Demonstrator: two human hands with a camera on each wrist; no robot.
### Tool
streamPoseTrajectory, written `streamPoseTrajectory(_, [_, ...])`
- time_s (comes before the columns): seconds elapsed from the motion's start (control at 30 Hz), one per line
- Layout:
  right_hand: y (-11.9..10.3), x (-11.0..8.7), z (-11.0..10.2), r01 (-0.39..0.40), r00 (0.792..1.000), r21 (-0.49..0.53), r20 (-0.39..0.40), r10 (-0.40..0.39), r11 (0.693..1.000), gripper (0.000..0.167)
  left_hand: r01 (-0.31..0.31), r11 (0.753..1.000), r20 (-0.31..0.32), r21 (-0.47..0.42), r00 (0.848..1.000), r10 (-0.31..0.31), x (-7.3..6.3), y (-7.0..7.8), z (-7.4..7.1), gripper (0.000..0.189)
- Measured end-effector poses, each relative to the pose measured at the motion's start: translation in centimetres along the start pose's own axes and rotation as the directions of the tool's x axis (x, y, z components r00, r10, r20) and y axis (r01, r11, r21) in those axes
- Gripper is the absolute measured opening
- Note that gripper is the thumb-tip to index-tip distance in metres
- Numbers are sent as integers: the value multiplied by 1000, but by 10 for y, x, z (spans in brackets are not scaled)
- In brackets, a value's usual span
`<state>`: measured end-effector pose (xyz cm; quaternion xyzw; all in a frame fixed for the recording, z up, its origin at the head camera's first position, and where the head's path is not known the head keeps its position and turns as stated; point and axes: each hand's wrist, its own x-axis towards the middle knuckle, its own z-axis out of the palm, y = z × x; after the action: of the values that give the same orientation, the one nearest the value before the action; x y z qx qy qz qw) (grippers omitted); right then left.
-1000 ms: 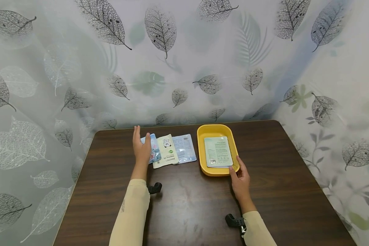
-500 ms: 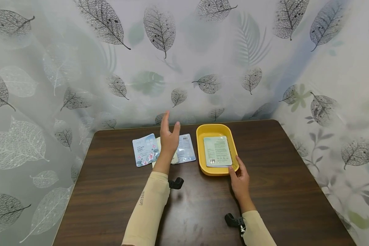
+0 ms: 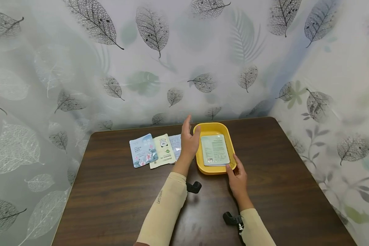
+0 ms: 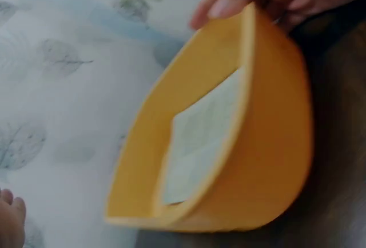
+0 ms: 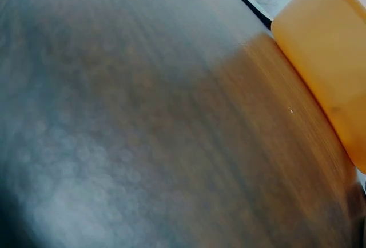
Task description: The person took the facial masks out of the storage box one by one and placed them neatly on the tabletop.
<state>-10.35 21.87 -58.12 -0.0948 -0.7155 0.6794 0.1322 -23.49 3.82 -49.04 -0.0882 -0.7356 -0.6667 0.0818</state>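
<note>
My left hand is at the left side of a yellow plastic tub, fingers straight and thumb apart, with nothing held. At the tub's near right corner, my right hand grips the rim; its fingers show over the edge in the left wrist view. A pale green flat packet lies in the tub on top of another, whose edge peeks out. To the left, three packets overlap on the table: a blue floral one, a cream one and a light blue one, partly behind my left hand.
The dark wood table ends at a leaf-patterned curtain just behind the tub and packets. Black wrist camera mounts stick out from both forearms. In the right wrist view, the tub's side wall stands on the table.
My left hand has moved right, from the blue floral packet across the packets to the tub's left side. The right hand stays at the tub's corner. The head view has shifted slightly.
</note>
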Motion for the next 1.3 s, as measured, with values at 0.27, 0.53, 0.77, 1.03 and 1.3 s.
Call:
streamPoseTrajectory(0.27, [26,10,0,23,1000,-11,-15,-23,1000,60,95,995,53,29,994,-97,-18,-26,37,61])
streamPoseTrajectory(0.53, [29,12,2,83,996,-8,-13,-83,997,59,158,952,154,261,967,-202,-29,-46,55,68])
streamPoseTrajectory(0.77, [30,11,2,75,997,-5,-14,-75,997,60,305,871,145,386,912,-384,-26,-48,60,74])
streamPoseTrajectory(1.03, [32,9,3,86,996,12,-9,-86,996,58,329,795,177,510,864,-471,-28,-47,61,72])
streamPoseTrajectory(1.3, [35,9,0,85,996,-4,-34,-85,996,58,322,856,148,404,901,-409,-27,-48,64,62])
